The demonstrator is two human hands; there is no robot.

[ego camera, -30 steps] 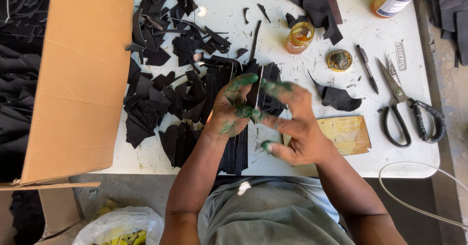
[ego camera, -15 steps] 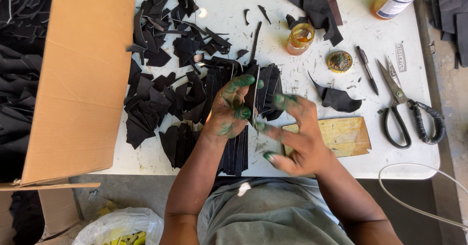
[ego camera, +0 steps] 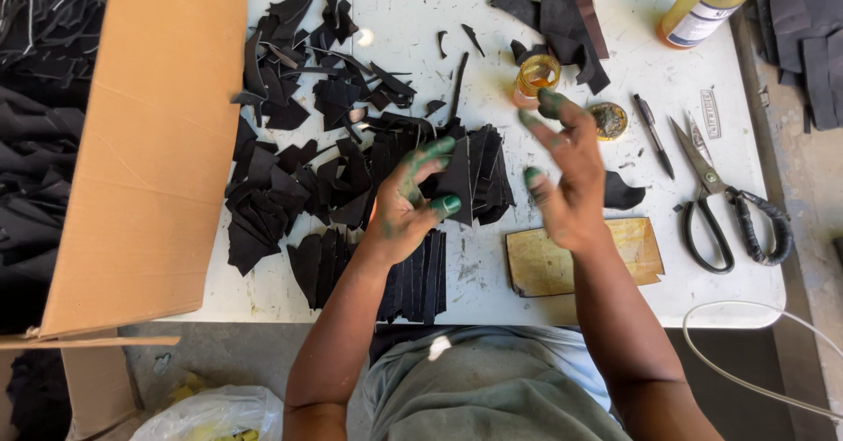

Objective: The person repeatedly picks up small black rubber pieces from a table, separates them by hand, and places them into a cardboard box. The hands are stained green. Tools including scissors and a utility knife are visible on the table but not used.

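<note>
The left hand point(ego camera: 408, 204) pinched a black leather piece point(ego camera: 458, 178) between green-stained fingertips. The right hand point(ego camera: 566, 186) hovered open and empty near the small glue jar point(ego camera: 536, 76).

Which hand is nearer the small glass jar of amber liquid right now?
Right. The right hand has its green-stained fingertips just beside the glass jar, open and empty. The left hand is farther off to the left, gripping a black leather piece.

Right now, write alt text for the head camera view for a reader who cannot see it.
Seen from above, a person's green-stained left hand grips a black leather piece over heaped black offcuts on a white table, while the right hand lifts open beside it. A small glass jar of amber liquid, scissors and a cardboard box flap surround them.
</note>
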